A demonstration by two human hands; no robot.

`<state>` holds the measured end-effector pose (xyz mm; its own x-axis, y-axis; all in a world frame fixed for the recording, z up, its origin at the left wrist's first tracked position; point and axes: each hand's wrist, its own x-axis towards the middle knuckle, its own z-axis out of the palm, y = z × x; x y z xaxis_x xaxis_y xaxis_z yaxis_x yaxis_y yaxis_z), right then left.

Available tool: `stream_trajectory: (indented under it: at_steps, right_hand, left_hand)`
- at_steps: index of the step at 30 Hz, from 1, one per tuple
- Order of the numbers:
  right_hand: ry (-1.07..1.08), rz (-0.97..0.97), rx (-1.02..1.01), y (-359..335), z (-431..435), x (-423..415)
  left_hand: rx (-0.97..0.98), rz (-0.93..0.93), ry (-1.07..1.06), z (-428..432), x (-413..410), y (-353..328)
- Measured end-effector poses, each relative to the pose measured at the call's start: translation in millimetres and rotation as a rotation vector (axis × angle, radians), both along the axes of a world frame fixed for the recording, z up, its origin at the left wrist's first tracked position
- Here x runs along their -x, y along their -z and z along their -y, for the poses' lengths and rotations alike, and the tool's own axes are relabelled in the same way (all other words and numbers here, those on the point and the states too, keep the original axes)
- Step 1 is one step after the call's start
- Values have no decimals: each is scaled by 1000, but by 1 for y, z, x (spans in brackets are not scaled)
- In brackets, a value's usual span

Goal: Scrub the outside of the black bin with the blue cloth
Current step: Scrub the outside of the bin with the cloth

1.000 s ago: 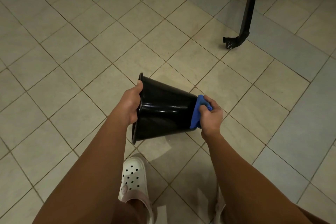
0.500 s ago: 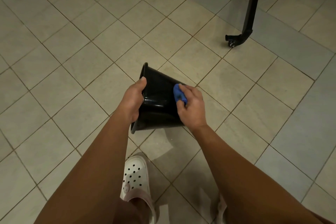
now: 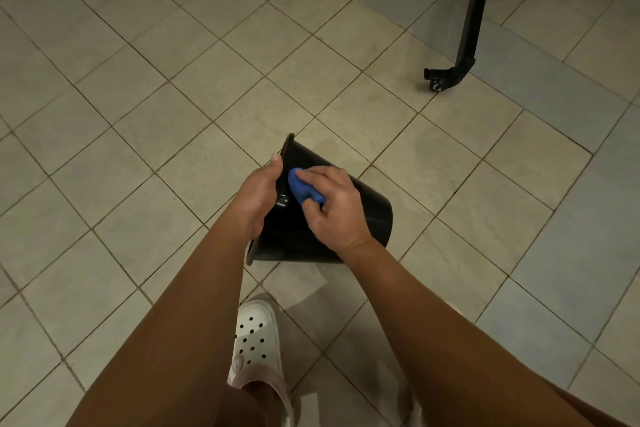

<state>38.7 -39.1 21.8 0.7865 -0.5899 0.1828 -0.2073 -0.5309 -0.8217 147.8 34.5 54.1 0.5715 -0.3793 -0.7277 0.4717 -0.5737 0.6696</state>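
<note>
At nine o'clock of the bin, your left hand [image 3: 258, 199] is clamping the rim of the black bin [image 3: 370, 215], thumb over the edge and fingers wrapped round the lip, holding it on its side in the air above the tiled floor [image 3: 138, 121], mouth toward nine o'clock and base toward three. Just beside that hand, toward three o'clock, the blue cloth [image 3: 303, 188] is now pressing on the upper wall close to the rim; a second ago it was sitting down at the base end, so you are sweeping it the whole length of the wall, base to mouth. Your right hand [image 3: 334, 210] is bunching the cloth tight under curled fingers, palm down on the bin. That stroke suggests the top strip is getting covered, while the underside and far wall are probably still waiting, so turning the bin in your left hand looks like the next need. Below at six o'clock your white clog [image 3: 254, 340] is standing, and far off at two o'clock a black castor leg [image 3: 465, 45] is standing well apart.
</note>
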Motion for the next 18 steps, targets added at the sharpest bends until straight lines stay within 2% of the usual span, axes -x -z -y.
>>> stream_trajectory:
  at_steps: [3, 6, 8, 14, 18]
  right_hand:
    - [66, 17, -12, -3, 0, -1]
    - [-76, 99, 1, -6, -3, 0]
    - [-96, 103, 26, -9, -2, -2]
    - [82, -31, -13, -8, 5, -8]
    - [-80, 70, -32, -7, 0, 1]
  left_hand:
    - [20, 9, 8, 3, 0, -1]
    - [42, -10, -18, 1, -2, 0]
    - [56, -21, -13, 1, -1, 1]
    - [92, 10, 76, 3, 5, 5]
    - [83, 14, 34, -1, 0, 4]
